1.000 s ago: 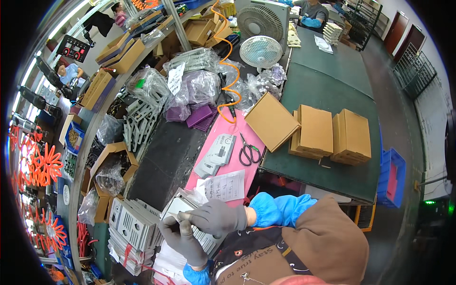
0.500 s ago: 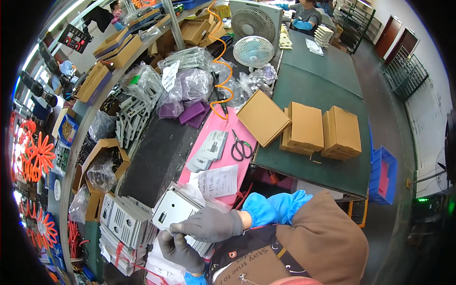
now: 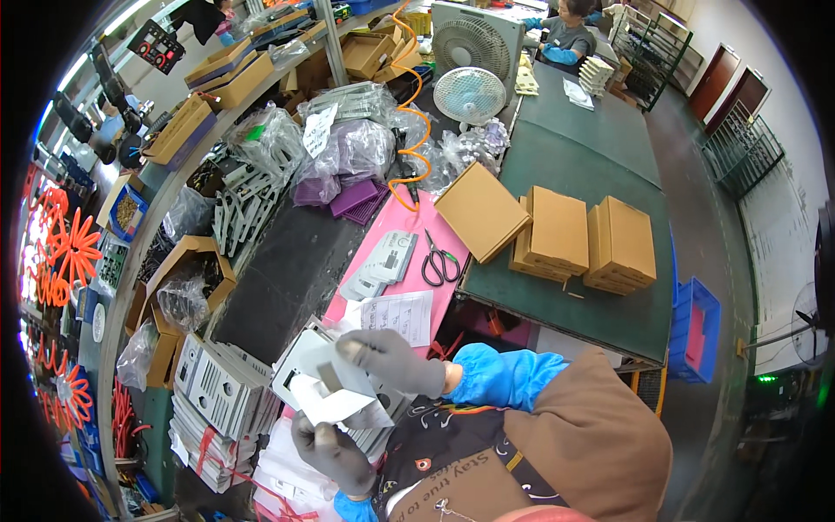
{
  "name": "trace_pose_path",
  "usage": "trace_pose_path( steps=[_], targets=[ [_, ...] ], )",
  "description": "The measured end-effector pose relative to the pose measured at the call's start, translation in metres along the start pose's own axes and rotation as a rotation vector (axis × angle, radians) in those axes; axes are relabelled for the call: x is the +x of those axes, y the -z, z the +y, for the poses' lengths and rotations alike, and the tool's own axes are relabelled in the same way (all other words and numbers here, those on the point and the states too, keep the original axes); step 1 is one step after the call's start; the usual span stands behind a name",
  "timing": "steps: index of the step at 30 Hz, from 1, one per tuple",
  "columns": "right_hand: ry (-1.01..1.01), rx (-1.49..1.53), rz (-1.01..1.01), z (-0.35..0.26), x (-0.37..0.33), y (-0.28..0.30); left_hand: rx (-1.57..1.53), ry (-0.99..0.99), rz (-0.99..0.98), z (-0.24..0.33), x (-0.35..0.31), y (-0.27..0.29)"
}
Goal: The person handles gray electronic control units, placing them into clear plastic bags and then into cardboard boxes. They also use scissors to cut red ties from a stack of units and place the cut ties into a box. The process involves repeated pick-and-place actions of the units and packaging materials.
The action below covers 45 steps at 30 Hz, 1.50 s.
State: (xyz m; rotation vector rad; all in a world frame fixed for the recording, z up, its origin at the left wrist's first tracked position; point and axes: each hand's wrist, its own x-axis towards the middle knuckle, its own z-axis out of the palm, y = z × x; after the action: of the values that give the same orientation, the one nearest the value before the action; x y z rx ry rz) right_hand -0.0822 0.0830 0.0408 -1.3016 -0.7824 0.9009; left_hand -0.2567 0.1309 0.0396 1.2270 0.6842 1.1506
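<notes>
My left hand (image 3: 333, 457), in a dark grey glove, pinches the lower edge of a folded thin white sheet (image 3: 326, 402). Above it, my right hand (image 3: 396, 361), gloved too, closes on a thin pale grey piece (image 3: 323, 361) that meets the white sheet. Whether the two are one piece I cannot tell. Both are over a stack of silver-grey metal panels (image 3: 283, 380) with cut-outs, which they partly cover. To the left stands another stack of slotted grey panels (image 3: 222, 391), partly bound with red ribbon.
A pink mat (image 3: 417, 300) carries scissors (image 3: 439, 261), a grey panel (image 3: 383, 265) and a written-on paper (image 3: 396, 316). Brown cardboard boxes (image 3: 557, 230) stand on the green table (image 3: 600, 322). Bagged parts (image 3: 348, 152) and a fan (image 3: 470, 94) are farther back; a coiled orange hose (image 3: 426, 130) hangs there.
My hands were close together over the panel stack. Now they are farther apart, the right one raised, and the white sheet shows between them. The view has shifted slightly.
</notes>
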Motion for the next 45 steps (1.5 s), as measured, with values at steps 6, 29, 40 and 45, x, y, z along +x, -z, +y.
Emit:
trace_pose_path(
  steps=[6,29,40,45],
  targets=[
    [-0.002,0.001,0.150,0.016,-0.008,0.003,-0.275,0.148,0.060,-0.011,-0.007,0.031],
    [0.155,-0.138,0.463,0.018,-0.019,0.037,1.627,0.566,0.646,-0.082,0.002,0.275],
    [1.409,-0.867,-0.041,-0.018,-0.019,-0.020,0.370,0.073,-0.046,0.042,-0.001,0.038],
    [1.464,-0.888,-0.069,-0.004,-0.029,-0.027,0.199,0.218,-0.108,0.045,-0.010,0.016]
  ],
)
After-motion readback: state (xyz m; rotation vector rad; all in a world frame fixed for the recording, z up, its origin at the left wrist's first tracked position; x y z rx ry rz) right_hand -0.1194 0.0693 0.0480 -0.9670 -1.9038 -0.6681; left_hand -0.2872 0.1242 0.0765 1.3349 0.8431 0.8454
